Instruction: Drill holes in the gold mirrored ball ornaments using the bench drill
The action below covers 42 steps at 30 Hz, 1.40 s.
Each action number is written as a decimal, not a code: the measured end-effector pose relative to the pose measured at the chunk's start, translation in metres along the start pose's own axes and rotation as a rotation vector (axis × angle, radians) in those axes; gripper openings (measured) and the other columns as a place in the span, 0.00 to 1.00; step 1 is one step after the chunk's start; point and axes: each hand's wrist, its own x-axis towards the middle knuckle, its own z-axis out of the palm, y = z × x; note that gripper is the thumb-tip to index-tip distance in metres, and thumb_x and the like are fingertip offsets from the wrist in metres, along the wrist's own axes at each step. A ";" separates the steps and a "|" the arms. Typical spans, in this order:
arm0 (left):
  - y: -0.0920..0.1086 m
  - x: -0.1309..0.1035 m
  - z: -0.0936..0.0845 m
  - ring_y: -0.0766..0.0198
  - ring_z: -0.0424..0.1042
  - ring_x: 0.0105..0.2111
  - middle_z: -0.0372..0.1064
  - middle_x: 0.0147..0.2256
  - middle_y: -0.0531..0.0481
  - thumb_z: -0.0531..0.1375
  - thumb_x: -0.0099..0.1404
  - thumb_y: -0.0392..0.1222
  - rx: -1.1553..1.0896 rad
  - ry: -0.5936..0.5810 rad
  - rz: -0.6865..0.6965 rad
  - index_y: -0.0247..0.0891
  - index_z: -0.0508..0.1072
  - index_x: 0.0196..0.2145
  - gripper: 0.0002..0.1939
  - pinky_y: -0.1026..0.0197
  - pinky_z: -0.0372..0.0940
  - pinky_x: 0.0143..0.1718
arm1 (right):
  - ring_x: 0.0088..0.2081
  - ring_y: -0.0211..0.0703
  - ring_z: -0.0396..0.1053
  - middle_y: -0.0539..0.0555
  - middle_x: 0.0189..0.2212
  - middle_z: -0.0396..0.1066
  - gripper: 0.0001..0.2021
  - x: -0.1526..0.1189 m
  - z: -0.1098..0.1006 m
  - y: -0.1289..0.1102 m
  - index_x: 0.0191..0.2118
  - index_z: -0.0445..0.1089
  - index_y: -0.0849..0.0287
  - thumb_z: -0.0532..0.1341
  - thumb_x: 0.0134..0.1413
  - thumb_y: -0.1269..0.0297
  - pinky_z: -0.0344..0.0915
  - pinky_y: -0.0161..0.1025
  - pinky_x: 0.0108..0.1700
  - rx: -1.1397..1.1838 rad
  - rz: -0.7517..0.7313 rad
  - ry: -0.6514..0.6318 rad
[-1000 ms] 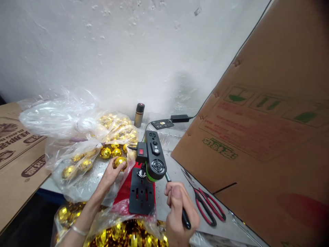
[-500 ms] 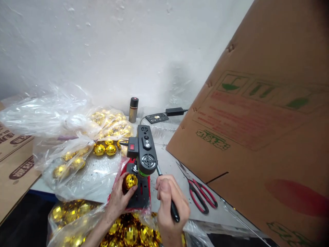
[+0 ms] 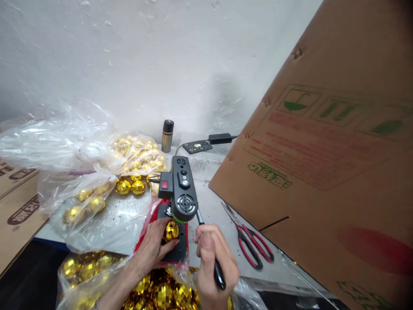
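Note:
My left hand [image 3: 158,241] is closed round a gold mirrored ball [image 3: 171,231], thumb in front and fingers behind. The ball is over the black base plate [image 3: 183,245] of a small press, just below its black head [image 3: 184,189]. My right hand [image 3: 217,258] is wrapped round the black-gripped lever [image 3: 219,275] at the press's right side. Red plastic [image 3: 142,245] shows under the base. Below my hands, many more gold balls [image 3: 163,295] fill a clear plastic bag, partly hidden by my left forearm.
Red-handled scissors [image 3: 253,245] lie right of the press, before a large cardboard box [image 3: 322,150]. A clear bag of gold balls [image 3: 138,155] and two loose balls [image 3: 130,187] sit left. Behind stand a dark-capped bottle [image 3: 167,137] and a black power adapter [image 3: 220,138].
My left hand has moved the gold ball slightly right and toward me on the base plate. My right hand keeps hold of the lever, almost unmoved.

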 end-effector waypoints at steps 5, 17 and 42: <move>0.008 0.009 0.006 0.43 0.74 0.53 0.77 0.52 0.43 0.69 0.61 0.46 0.006 -0.034 -0.029 0.40 0.73 0.56 0.26 0.40 0.66 0.57 | 0.26 0.31 0.62 0.45 0.28 0.61 0.14 0.001 0.000 -0.003 0.34 0.61 0.55 0.50 0.75 0.72 0.59 0.31 0.28 -0.020 -0.015 -0.010; 0.001 0.006 0.016 0.42 0.72 0.51 0.76 0.48 0.43 0.70 0.58 0.47 -0.045 -0.002 -0.075 0.40 0.74 0.51 0.24 0.40 0.63 0.56 | 0.27 0.37 0.63 0.46 0.27 0.64 0.18 -0.039 0.020 0.030 0.30 0.61 0.54 0.48 0.77 0.66 0.61 0.40 0.36 -0.093 -0.089 0.186; 0.013 0.009 0.011 0.43 0.72 0.48 0.75 0.43 0.43 0.67 0.59 0.45 -0.013 -0.016 -0.096 0.40 0.72 0.46 0.18 0.42 0.64 0.53 | 0.26 0.36 0.59 0.44 0.26 0.61 0.20 -0.043 0.036 0.050 0.28 0.57 0.55 0.49 0.78 0.62 0.61 0.39 0.37 0.002 -0.138 0.296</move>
